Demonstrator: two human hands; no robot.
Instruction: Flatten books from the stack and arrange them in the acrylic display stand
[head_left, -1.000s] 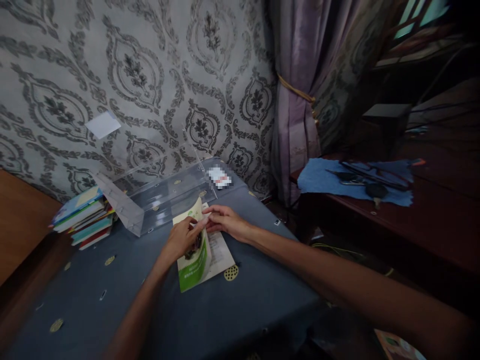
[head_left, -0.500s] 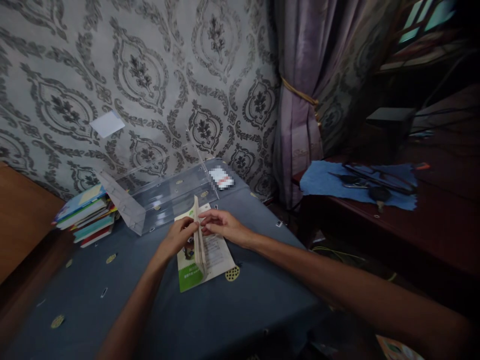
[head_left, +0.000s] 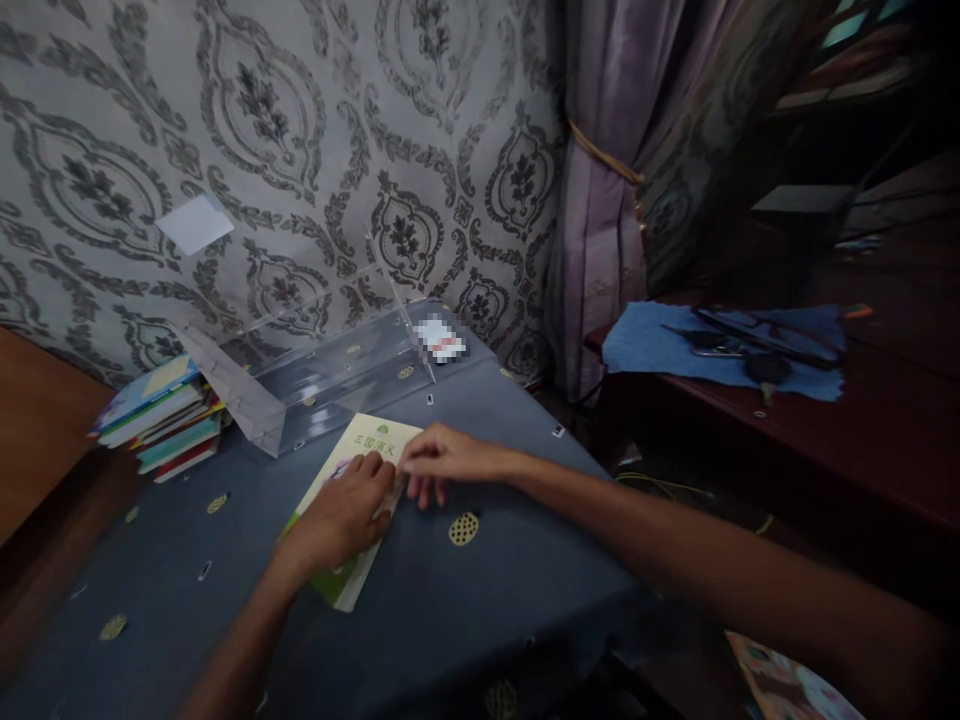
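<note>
A closed book [head_left: 384, 432] with a pale cream and green cover and Chinese characters lies at a slant on the cloth-covered table. My left hand [head_left: 349, 505] is over its cover, fingers bent toward the right edge and thumb lower along that edge, gripping it. Beside the book's upper right edge is my right hand [head_left: 446, 458]; its leading fingertips meet the edge, while other fingers hang apart over the cloth. Behind the book stands a clear plastic rack [head_left: 262, 420].
A stack of books [head_left: 176, 420] sits left of the rack. A blurred white item [head_left: 441, 342] lies near the table's back corner. On the dark red table at right, a blue cloth [head_left: 637, 340] carries glasses and keys [head_left: 769, 370]. A purple curtain [head_left: 600, 230] hangs behind.
The book was open with a block of pages upright between my hands; now it is closed, cover up, and turned. My left hand has moved onto the cover. The view has shifted slightly.
</note>
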